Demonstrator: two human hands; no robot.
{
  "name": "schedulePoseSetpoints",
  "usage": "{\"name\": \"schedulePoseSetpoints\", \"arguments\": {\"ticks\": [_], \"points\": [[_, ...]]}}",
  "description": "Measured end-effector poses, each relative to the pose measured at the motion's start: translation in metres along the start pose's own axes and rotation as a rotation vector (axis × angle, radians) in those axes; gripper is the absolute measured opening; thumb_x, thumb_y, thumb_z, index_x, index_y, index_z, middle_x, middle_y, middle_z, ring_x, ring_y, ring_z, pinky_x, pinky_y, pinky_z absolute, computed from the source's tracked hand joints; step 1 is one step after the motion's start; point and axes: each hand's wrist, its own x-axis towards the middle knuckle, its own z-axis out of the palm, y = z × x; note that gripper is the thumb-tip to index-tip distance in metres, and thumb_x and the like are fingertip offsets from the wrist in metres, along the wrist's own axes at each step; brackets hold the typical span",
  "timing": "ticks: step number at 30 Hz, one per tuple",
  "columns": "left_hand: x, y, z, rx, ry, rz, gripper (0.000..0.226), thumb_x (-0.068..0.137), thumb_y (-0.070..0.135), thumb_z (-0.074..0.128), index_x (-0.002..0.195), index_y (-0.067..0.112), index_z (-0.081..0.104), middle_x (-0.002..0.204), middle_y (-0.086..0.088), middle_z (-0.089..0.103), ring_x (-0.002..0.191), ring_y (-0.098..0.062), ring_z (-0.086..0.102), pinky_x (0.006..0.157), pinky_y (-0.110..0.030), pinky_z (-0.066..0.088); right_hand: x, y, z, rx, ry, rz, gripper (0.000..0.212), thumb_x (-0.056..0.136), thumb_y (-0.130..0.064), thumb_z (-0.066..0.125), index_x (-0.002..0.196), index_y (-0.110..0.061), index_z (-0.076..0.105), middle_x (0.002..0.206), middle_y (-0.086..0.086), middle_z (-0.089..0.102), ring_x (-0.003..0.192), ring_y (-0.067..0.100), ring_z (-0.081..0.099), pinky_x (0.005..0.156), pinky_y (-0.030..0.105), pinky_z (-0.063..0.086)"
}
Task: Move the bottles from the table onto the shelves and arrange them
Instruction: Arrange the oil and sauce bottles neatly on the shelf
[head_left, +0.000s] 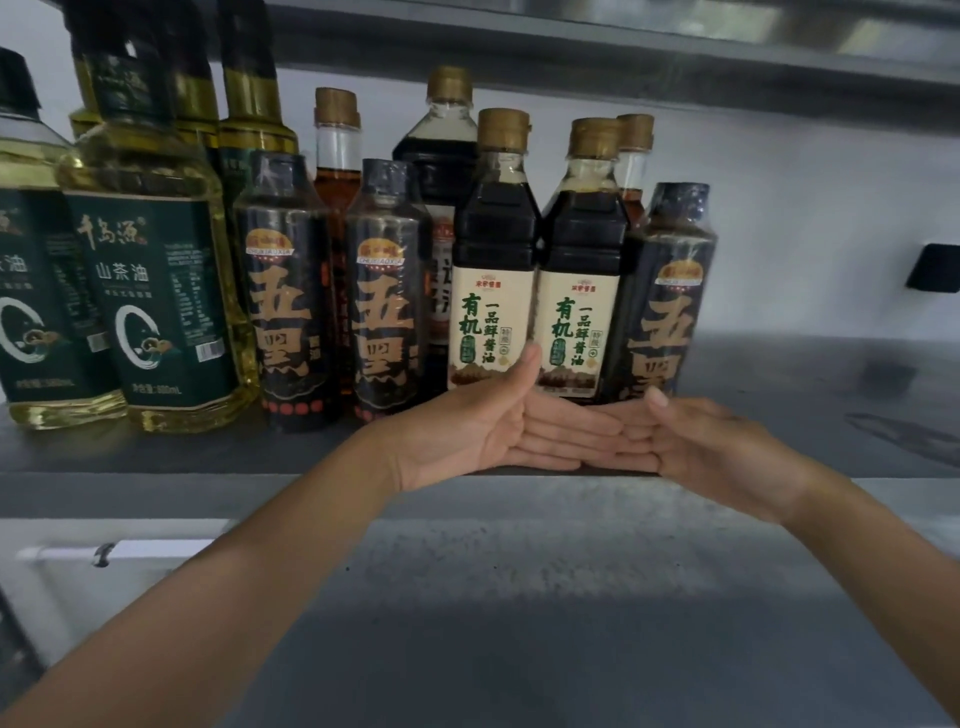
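Head view looks at a grey shelf (156, 457) crowded with bottles standing upright in two rough rows. At the left are two yellow oil bottles (150, 270) with green labels; then come two dark bottles (283, 291) with gold lettering, two soy sauce bottles (493, 249) with cream labels, and a third dark bottle (660, 296) at the right end. Taller bottles with tan caps stand behind them.

Both hands are empty and flat, fingers straight and close together. The left hand (483, 431) lies palm up, its thumb against the bottom of the left cream label. The right hand (711, 441) comes in from the other side, and the fingertips of the two overlap just in front of the soy sauce bottles and the right dark bottle. Together they form a straight edge along the foot of the front row.

This looks like the squaring-up step: pressing the front bottles back into a line. To do it well, the push should stay low, near the bases, and be slow and even, so that no tall, narrow bottle tips into the row behind. Labels already face forward, so the bottles should slide, not turn. No table shows here, so I cannot tell whether more bottles wait.
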Motion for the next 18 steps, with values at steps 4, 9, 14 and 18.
{"name": "schedulePoseSetpoints", "arguments": {"ticks": [4, 9, 14, 18], "points": [[0.02, -0.002, 0.006, -0.019, 0.033, -0.013, 0.088, 0.086, 0.064, 0.014, 0.137, 0.001, 0.047, 0.136, -0.014, 0.055, 0.128, -0.02, 0.052, 0.11, -0.036, 0.038, -0.003, 0.001, -0.016, 0.027, 0.008, 0.024, 0.067, 0.079, -0.057, 0.062, 0.121, -0.005, 0.063, 0.127, 0.019, 0.06, 0.121, 0.031, 0.055, 0.098, 0.035, 0.047], [0.023, -0.004, 0.005, -0.061, 0.076, -0.009, 0.088, 0.085, 0.065, 0.017, 0.136, 0.001, 0.049, 0.135, -0.013, 0.057, 0.127, -0.02, 0.053, 0.109, -0.034, 0.039, 0.005, 0.001, -0.022, 0.026, 0.021, 0.035, 0.062, 0.086, -0.048, 0.049, 0.122, 0.002, 0.057, 0.122, 0.021, 0.062, 0.117, 0.033, 0.058, 0.094, 0.035, 0.05], [0.026, -0.005, 0.005, -0.084, 0.116, -0.01, 0.087, 0.084, 0.065, 0.019, 0.136, 0.001, 0.049, 0.136, -0.013, 0.056, 0.128, -0.02, 0.052, 0.11, -0.035, 0.038, 0.013, 0.001, -0.023, 0.005, 0.057, 0.05, 0.053, 0.092, -0.037, 0.035, 0.118, 0.003, 0.058, 0.117, 0.022, 0.065, 0.111, 0.031, 0.062, 0.092, 0.034, 0.052], [0.024, -0.004, 0.007, -0.081, 0.126, -0.001, 0.087, 0.085, 0.064, 0.02, 0.135, 0.0, 0.048, 0.135, -0.014, 0.057, 0.127, -0.021, 0.053, 0.109, -0.035, 0.039, 0.012, -0.001, -0.02, -0.012, 0.081, 0.051, 0.054, 0.092, -0.038, 0.035, 0.117, 0.002, 0.059, 0.116, 0.023, 0.065, 0.11, 0.032, 0.062, 0.093, 0.035, 0.052]]}}
